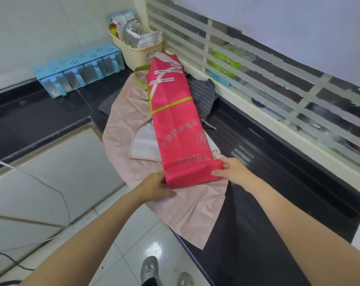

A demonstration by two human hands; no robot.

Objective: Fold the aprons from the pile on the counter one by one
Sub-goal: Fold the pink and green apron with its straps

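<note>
Presently the left hand (154, 187) grips the near left corner of the red apron (178, 124), thumb on top and fingers tucked under the edge. Right hand (231, 169) pinches the near right corner of the same apron, thumb laid on the red fabric. Red apron is folded lengthwise into a long narrow strip, running from the hands toward 12 o'clock; white printed characters and a green tape band show on its upper face. It lies on top of a pale pink apron (125, 129) spread over the black counter (267, 182), whose near edge hangs over the counter rim at 6 o'clock. A grey striped apron (203, 92) is bunched under both, showing at 1 o'clock and again at 10 o'clock of the strip. Beyond the strip's far end, at 12 o'clock, stands a cream basket (139, 51) holding a glass jar (133, 35). At 10 o'clock a blue seasoning box rack (77, 69) sits against the wall.
</note>
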